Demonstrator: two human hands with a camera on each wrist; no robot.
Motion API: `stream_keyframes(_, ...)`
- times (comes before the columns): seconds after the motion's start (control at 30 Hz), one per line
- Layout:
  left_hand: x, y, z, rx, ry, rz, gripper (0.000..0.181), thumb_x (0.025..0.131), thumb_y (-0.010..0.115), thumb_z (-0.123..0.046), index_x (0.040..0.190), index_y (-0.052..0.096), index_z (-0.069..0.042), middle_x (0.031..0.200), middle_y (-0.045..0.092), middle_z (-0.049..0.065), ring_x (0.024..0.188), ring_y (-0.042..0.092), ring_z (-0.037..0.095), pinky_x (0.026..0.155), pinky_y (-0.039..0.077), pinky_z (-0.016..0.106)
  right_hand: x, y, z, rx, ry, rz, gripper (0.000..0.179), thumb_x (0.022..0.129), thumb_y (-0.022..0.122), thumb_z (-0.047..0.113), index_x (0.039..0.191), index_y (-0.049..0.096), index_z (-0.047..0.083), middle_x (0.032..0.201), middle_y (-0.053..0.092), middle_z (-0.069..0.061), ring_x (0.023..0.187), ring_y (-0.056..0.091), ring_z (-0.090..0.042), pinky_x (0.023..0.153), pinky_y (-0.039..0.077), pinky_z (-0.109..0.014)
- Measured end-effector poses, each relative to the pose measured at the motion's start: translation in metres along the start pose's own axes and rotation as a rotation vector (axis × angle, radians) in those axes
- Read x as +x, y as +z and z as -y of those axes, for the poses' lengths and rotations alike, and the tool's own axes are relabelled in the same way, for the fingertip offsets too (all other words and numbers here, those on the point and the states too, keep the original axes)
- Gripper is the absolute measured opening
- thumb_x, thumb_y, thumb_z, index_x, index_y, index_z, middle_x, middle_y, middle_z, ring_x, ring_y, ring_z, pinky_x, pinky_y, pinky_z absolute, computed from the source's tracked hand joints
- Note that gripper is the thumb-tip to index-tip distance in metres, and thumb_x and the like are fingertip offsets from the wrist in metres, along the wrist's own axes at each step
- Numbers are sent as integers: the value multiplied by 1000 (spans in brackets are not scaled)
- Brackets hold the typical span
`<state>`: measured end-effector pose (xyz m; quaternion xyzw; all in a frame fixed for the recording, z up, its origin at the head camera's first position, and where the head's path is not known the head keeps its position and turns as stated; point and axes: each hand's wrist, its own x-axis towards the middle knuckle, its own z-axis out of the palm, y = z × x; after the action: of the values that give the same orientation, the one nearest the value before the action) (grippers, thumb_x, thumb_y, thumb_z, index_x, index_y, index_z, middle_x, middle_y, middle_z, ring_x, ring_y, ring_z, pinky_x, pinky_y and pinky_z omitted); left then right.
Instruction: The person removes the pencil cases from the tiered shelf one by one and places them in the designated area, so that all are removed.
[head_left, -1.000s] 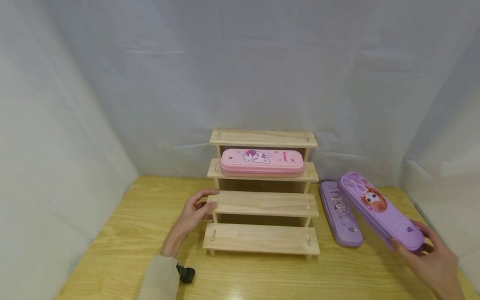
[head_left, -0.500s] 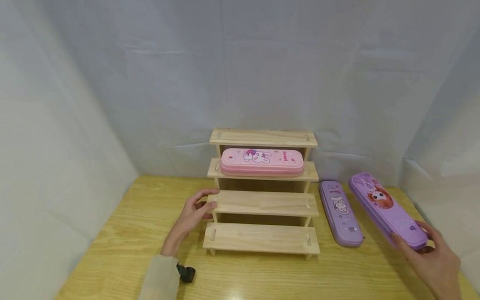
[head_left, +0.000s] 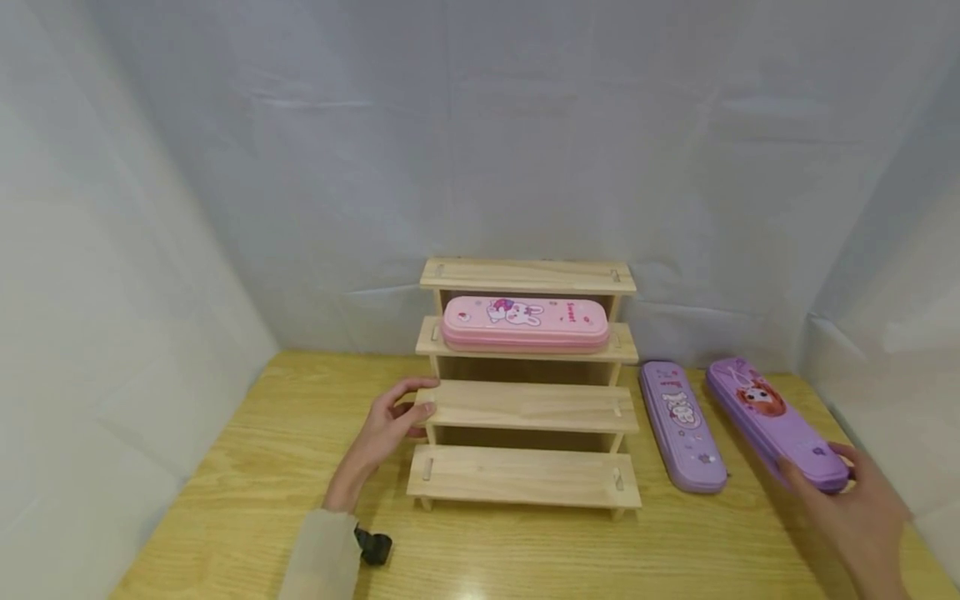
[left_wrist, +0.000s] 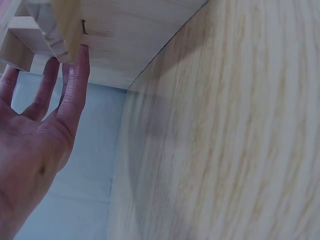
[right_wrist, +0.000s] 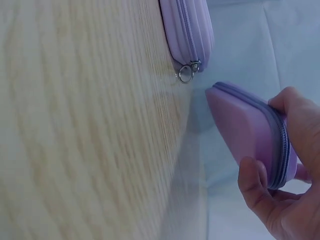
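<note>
In the head view, my left hand (head_left: 393, 421) grips the left end of the second-lowest step of a light wooden stepped shelf (head_left: 525, 477). Its thumb lies on the board, and the left wrist view shows long fingers reaching up against the wood (left_wrist: 115, 35). My right hand (head_left: 851, 500) holds the near end of a purple zippered pencil case (head_left: 780, 429) with a red-haired doll print. In the right wrist view, thumb and fingers clasp this case (right_wrist: 240, 122); whether its far end touches the table cannot be told. A lilac pencil case (head_left: 682, 429) lies flat just left of it.
A pink pencil case (head_left: 525, 323) with a rabbit print lies across the second step from the top. Everything stands on a wood-grain table (head_left: 540, 558). Pale grey sheeting (head_left: 525, 150) encloses the back and both sides.
My right hand has carried the purple doll-print pencil case to the right, away from above the lilac one, and lowered it towards the table. The left hand and shelf stay put.
</note>
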<state>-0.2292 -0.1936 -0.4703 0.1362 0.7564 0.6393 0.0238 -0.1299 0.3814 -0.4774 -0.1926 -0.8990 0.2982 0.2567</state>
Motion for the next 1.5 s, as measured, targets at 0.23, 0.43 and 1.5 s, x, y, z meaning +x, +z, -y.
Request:
stream_keyframes(0.23, 0, 1, -1, 0, -2, -2, 38, 103, 62, -19, 139, 58, -7, 150, 49, 15, 93, 67, 11, 80, 62, 51, 8, 2, 4, -81, 116, 139, 73, 86, 74, 38, 140, 50, -5, 123, 60, -39, 101, 60, -46, 66, 34, -30)
stream_keyframes(0.43, 1, 1, 0, -4, -3, -7, 38, 103, 62, -18, 139, 58, -7, 148, 50, 16, 92, 67, 10, 80, 62, 51, 13, 5, 4, -73, 170, 202, 77, 88, 73, 46, 142, 49, -4, 125, 60, -40, 103, 62, -47, 59, 34, -21)
stream_keyframes(1.5, 2, 0, 2, -8, -4, -3, 38, 102, 63, -19, 138, 58, -8, 147, 51, 16, 92, 67, 12, 80, 62, 53, 13, 20, 6, -159, 7, 366, 90, 89, 72, 55, 140, 45, -13, 122, 58, -44, 106, 59, -58, 73, 51, -51)
